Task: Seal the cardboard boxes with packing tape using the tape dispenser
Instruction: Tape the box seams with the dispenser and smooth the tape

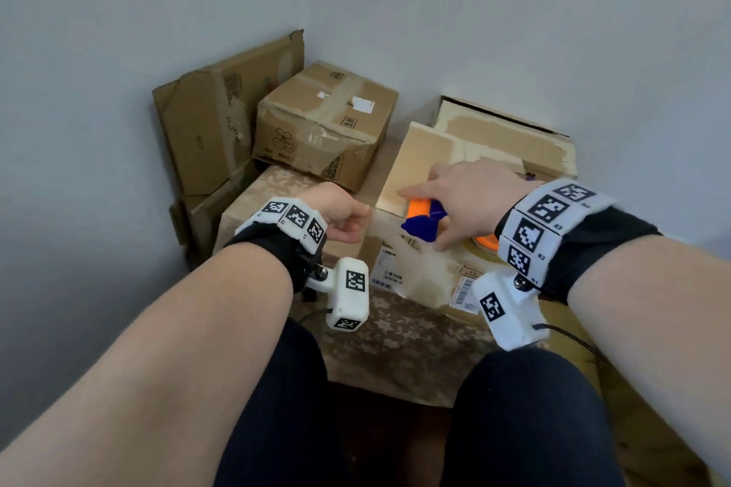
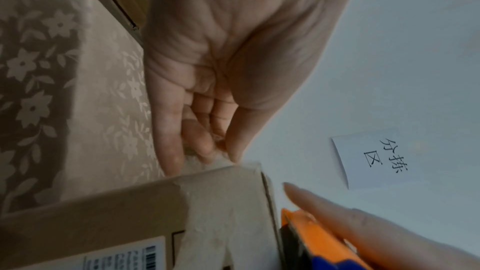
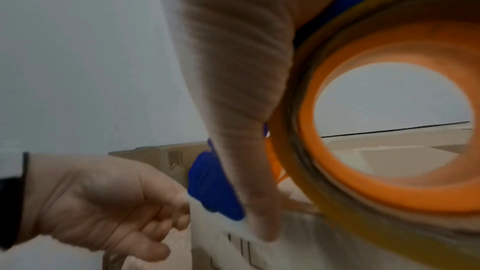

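A cardboard box [image 1: 419, 265] with shipping labels lies on a flower-patterned cloth in front of me, with one pale flap [image 1: 419, 166] standing up behind it. My right hand [image 1: 423, 217] grips the orange and blue tape dispenser [image 1: 419, 229] on the box's top, index finger stretched along it and thumb [image 3: 241, 110] down its side. Its tape roll [image 3: 337, 231] sits on an orange hub. My left hand [image 1: 360, 227] is at the box's top left corner [image 2: 233, 188]. Its curled fingers [image 2: 207, 147] pinch a whitish strip of tape [image 3: 221, 221] that runs to the dispenser.
A taped box [image 1: 324, 123] stands behind, with flattened cardboard [image 1: 205, 130] leaning on the wall at left. A larger box [image 1: 506, 134] stands at back right. The cloth [image 1: 395, 336] hangs over the near edge by my knees. A paper note [image 2: 369, 161] hangs on the grey wall.
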Tool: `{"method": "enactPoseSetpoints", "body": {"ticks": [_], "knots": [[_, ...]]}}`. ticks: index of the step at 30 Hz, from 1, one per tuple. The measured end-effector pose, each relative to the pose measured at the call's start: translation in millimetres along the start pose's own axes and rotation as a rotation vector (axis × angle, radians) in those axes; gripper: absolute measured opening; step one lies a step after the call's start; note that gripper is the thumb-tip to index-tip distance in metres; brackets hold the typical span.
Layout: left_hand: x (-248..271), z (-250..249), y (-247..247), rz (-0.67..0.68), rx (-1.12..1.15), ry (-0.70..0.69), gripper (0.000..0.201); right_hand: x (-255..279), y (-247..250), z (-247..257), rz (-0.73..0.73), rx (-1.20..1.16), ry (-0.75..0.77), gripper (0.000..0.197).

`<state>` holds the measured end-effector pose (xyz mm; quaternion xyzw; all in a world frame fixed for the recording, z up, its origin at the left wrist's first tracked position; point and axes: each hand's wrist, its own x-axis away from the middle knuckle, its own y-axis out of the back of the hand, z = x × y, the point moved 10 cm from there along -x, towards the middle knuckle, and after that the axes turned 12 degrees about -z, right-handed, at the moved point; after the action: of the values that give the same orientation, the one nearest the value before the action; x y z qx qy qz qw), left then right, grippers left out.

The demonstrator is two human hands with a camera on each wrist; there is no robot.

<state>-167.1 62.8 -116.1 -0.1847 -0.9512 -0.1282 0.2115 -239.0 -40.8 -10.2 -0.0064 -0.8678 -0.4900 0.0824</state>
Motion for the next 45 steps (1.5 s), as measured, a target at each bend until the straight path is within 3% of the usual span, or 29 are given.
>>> {"method": "enactPoseSetpoints", "body": {"ticks": [8,14,22,24,26,29,32,37,40,45], "knots": [[-11,9,5,0.059,-0.026,-0.032,0.017,-16,-5,16,0.054,0.09,0.029,0.078],[-18,13,-2,0.101,0.034,-0.144,0.021,-19,-12,18,0.121,0.114,0.014,0.098],[-7,6,1,0.079,-0.114,-0.236,0.008,-20,-14,18,0.121,0.127,-0.015,0.102],[-5,3,6,0.023,-0.267,-0.265,0.022,-20,-16,17,0.124,0.124,-0.021,0.102],[-7,-3,14,-0.052,-0.273,-0.281,0.028,-19,-17,16,0.124,0.121,-0.027,0.102],[-3,-10,17,-0.013,0.048,-0.259,0.032,-20,-18,16,0.124,0.107,-0.036,0.102],[10,-13,2,0.162,0.28,-0.179,0.05,-21,-18,16,0.125,0.096,-0.043,0.102],[26,-7,-19,0.342,0.218,-0.146,0.067,-22,-18,16,0.12,0.09,-0.052,0.1],[29,-6,-18,0.274,0.235,-0.175,0.05,-22,-19,16,0.12,0.079,-0.061,0.099],[29,9,-19,0.234,0.169,-0.151,0.061,-22,-19,16,0.113,0.079,-0.056,0.098]]}}
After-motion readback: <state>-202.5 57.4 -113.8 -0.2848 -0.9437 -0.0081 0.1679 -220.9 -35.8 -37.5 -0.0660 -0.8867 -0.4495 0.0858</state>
